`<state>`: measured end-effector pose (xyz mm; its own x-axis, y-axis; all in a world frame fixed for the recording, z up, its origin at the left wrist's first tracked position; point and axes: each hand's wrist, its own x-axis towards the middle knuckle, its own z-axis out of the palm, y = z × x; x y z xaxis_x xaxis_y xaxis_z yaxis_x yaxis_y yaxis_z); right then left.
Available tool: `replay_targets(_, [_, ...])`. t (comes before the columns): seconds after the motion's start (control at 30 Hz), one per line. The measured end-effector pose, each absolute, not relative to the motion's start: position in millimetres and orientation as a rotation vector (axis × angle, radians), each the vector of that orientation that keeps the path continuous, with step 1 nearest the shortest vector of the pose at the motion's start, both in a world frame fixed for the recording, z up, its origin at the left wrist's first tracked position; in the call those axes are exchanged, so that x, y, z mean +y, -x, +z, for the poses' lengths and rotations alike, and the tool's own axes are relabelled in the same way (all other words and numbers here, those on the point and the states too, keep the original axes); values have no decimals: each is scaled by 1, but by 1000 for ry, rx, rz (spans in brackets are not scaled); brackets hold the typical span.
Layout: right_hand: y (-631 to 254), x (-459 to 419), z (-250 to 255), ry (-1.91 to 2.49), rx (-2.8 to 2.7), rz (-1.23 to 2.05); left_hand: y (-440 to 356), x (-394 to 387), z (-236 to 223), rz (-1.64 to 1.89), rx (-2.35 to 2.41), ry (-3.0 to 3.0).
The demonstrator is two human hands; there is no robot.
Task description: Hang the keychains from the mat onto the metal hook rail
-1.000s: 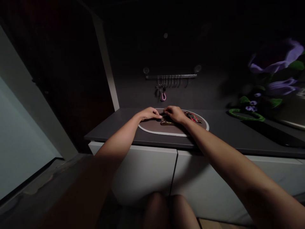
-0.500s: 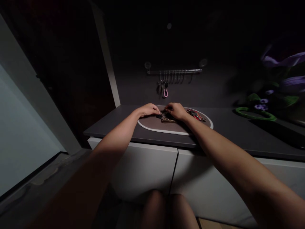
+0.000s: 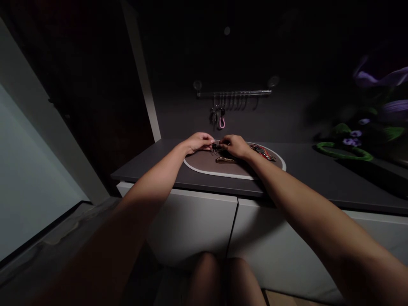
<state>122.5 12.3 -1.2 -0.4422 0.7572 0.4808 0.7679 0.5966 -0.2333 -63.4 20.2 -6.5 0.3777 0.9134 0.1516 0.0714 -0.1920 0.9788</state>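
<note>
My left hand (image 3: pixel 198 142) pinches a small dark bunch of keys (image 3: pixel 215 148) just above the brown mat. My right hand (image 3: pixel 235 145) has its fingers curled at the other side of the same bunch, and they appear to grip it too. Its hidden fingertips make the exact hold hard to see. Below the right hand lies a small brown and gold item (image 3: pixel 225 160), partly covered. A tangle of red and dark keys or straps (image 3: pixel 263 152) rests on the mat to the right of that hand.
The oval mat (image 3: pixel 216 173) with a pale rim lies on a dark counter (image 3: pixel 153 163). Behind it, a clear rail with hooks (image 3: pixel 234 93) carries hanging keys with a pink loop (image 3: pixel 221 122). Purple flowers (image 3: pixel 352 139) and a green ring (image 3: pixel 346 153) are at right.
Both hands have risen slightly, and the keys have come up off the mat between them. The brown and gold item has stayed on the mat.
</note>
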Motion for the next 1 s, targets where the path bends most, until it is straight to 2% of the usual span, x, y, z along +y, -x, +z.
replay_targets(0.33, [-118, 9, -1, 1114, -2107, 319, 60, 15, -4, 1104, 846, -1446])
replay_targets(0.73, [-120, 17, -4, 986, -2049, 376, 57, 14, -5, 1119, 790, -1434])
replay_targets(1.0, [-121, 19, -4, 932, -1964, 529, 55, 15, -7, 1151, 751, -1415])
